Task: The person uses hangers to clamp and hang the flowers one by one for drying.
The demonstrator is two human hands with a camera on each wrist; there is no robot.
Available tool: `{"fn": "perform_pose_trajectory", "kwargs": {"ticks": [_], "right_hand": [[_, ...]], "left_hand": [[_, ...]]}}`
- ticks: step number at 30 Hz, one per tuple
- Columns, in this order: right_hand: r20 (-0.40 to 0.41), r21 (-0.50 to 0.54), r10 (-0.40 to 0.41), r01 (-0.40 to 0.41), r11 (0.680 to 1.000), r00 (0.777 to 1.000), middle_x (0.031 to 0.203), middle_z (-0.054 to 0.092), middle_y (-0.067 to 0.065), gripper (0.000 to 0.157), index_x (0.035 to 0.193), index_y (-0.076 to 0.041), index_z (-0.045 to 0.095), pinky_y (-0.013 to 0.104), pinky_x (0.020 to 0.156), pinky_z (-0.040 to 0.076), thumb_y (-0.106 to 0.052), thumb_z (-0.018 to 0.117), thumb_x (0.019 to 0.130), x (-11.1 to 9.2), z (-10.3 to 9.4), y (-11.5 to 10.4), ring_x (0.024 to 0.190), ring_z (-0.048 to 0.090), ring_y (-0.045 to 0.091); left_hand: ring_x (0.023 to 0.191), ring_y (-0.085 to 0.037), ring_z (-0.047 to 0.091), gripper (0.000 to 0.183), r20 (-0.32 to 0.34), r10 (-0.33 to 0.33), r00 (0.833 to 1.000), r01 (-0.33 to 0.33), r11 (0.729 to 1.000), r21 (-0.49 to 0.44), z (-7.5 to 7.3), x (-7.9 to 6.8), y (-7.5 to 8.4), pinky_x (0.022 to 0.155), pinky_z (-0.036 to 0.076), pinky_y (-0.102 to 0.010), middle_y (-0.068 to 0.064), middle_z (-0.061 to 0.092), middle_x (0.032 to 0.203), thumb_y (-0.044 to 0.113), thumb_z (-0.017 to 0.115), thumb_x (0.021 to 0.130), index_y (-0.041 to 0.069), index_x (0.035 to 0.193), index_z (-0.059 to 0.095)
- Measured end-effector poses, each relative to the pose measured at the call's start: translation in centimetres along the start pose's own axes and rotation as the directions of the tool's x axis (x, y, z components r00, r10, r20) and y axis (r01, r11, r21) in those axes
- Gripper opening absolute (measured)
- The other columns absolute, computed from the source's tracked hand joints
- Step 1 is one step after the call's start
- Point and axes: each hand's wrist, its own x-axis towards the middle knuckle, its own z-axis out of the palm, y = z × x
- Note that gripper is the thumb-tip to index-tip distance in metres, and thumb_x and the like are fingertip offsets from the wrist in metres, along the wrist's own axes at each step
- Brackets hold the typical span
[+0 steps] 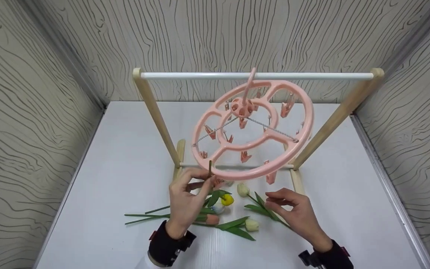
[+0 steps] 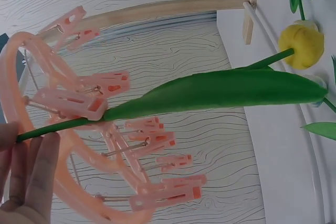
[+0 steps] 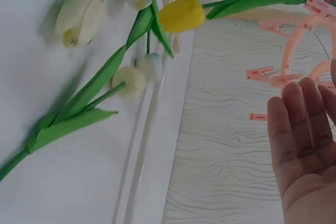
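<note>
My left hand point(image 1: 187, 198) pinches the stem end of a yellow tulip point(image 1: 227, 200), just below the near left rim of a round pink clip hanger point(image 1: 252, 174). The tulip points flower down. In the left wrist view, a pink clothespin point(image 2: 68, 103) of the hanger sits on the stem at the base of the leaf. Nothing is in my right hand point(image 1: 299, 211), its fingers bent loosely in the air. Beneath that hand a white tulip point(image 1: 243, 189) with green leaves lies on the table.
Several other tulips lie in front of the rack, among them another white one point(image 1: 252, 225) and an orange one point(image 1: 212, 219), stems toward the left. The hanger hooks over the white bar point(image 1: 200, 76) of a wooden rack point(image 1: 155, 116). Several more clothespins dangle from the hanger.
</note>
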Motion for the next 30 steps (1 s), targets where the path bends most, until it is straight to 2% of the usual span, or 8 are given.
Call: {"fn": "perform_pose_trajectory", "kwargs": {"ticks": [3,7,14,17,22,24,26,30], "right_hand": [[0.036,-0.110,0.037,-0.033,0.993,0.999,0.095,0.081,-0.004,0.024,0.111,-0.015,0.084,0.018,0.076,0.064,-0.002,0.085,0.091,-0.5,-0.7,0.9,0.089,0.074,-0.002],[0.083,-0.211,0.100,-0.081,0.974,0.991,0.093,0.080,-0.001,0.020,0.111,-0.015,0.083,0.020,0.074,0.064,-0.011,0.086,0.092,-1.2,-1.5,2.0,0.086,0.070,-0.004],[0.155,-0.394,0.231,-0.154,0.906,0.960,0.097,0.079,0.003,0.025,0.111,-0.007,0.081,0.023,0.072,0.064,-0.020,0.090,0.090,-2.2,-2.5,4.1,0.084,0.070,0.003],[0.152,-0.475,0.328,-0.222,0.852,0.932,0.098,0.078,0.002,0.027,0.110,-0.009,0.080,0.025,0.074,0.062,-0.019,0.092,0.087,-2.7,-2.8,4.9,0.086,0.071,0.010],[0.112,-0.590,0.498,-0.346,0.730,0.860,0.097,0.074,-0.002,0.027,0.105,-0.013,0.077,0.027,0.075,0.056,-0.016,0.094,0.083,-3.1,-2.9,6.1,0.089,0.067,0.012],[0.097,-0.613,0.539,-0.377,0.695,0.837,0.095,0.072,-0.001,0.028,0.103,-0.013,0.076,0.029,0.074,0.054,-0.015,0.095,0.083,-3.3,-2.9,6.5,0.088,0.065,0.012],[0.089,-0.624,0.569,-0.399,0.672,0.818,0.094,0.071,-0.001,0.028,0.102,-0.012,0.074,0.030,0.073,0.053,-0.015,0.095,0.082,-3.4,-3.0,6.8,0.087,0.064,0.013],[0.096,-0.623,0.611,-0.431,0.652,0.786,0.091,0.069,-0.001,0.028,0.100,-0.011,0.073,0.030,0.072,0.050,-0.013,0.094,0.082,-3.7,-3.1,7.3,0.084,0.061,0.013]], "left_hand": [[0.094,-0.003,0.073,0.022,-0.013,-0.011,1.000,0.011,1.000,0.013,-0.3,0.2,-0.3,0.073,0.068,-0.022,-0.018,0.074,0.097,-0.015,0.080,0.088,0.000,0.104,0.077],[0.094,-0.003,0.073,0.017,-0.031,-0.029,0.999,0.031,0.999,0.036,-0.7,0.4,-0.6,0.074,0.068,-0.021,-0.020,0.074,0.095,-0.010,0.080,0.092,0.001,0.105,0.078],[0.093,-0.002,0.073,0.016,-0.056,-0.042,0.998,0.046,0.997,0.060,-1.2,0.7,-1.2,0.074,0.067,-0.020,-0.020,0.073,0.095,-0.012,0.079,0.091,0.000,0.102,0.076],[0.094,-0.001,0.071,0.018,-0.073,-0.050,0.996,0.055,0.996,0.076,-1.4,0.7,-1.4,0.075,0.067,-0.018,-0.019,0.073,0.096,-0.013,0.080,0.089,-0.001,0.102,0.076],[0.095,-0.001,0.071,0.019,-0.091,-0.057,0.994,0.066,0.993,0.095,-1.5,0.6,-1.6,0.074,0.066,-0.018,-0.018,0.073,0.096,-0.013,0.081,0.088,-0.001,0.102,0.075],[0.095,-0.001,0.071,0.017,-0.091,-0.059,0.994,0.067,0.993,0.094,-1.5,0.6,-1.7,0.074,0.066,-0.018,-0.018,0.073,0.096,-0.011,0.081,0.089,-0.001,0.102,0.075],[0.096,-0.001,0.071,0.015,-0.089,-0.061,0.994,0.069,0.993,0.093,-1.6,0.6,-1.8,0.074,0.066,-0.018,-0.019,0.073,0.096,-0.009,0.081,0.091,-0.001,0.102,0.075],[0.096,-0.001,0.070,0.012,-0.089,-0.062,0.994,0.071,0.993,0.094,-1.5,0.5,-1.9,0.074,0.066,-0.017,-0.021,0.073,0.096,-0.005,0.080,0.094,0.000,0.103,0.076]]}}
